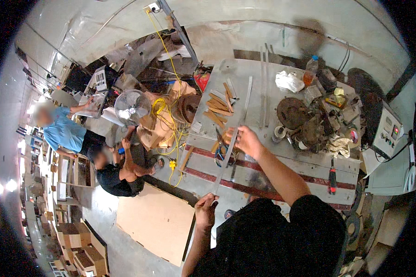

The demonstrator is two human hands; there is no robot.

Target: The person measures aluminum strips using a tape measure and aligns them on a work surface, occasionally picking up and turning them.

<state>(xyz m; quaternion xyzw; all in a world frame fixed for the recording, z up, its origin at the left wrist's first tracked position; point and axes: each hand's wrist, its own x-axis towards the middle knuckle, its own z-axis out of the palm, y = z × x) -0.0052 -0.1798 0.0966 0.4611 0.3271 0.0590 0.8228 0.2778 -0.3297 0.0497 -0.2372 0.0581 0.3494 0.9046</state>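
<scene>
Above the front of the grey worktable [203,129], I hold a thin, flat, pale strip [224,168] between both hands. It slants from near my body up toward the table's middle. My left hand [205,210] is closed round its near end, beside the table's front edge. Fingers of my right hand [246,142] pinch the strip close to its far end. Under it lie scissors [218,150] with dark blue handles, partly hidden by the strip. Beyond my right hand is a pile of flat brown wooden pieces [219,105]. More pale strips [248,94] lie alongside.
Two dark red bands [300,175] cross the table; a red-and-black screwdriver [332,177] lies rightward. Farther right are a round rusty plate [291,113], an orange-liquid bottle [311,69] and a control box [387,131]. Leftward, one person crouches near a fan [132,107] and yellow cable [173,124]; another stands.
</scene>
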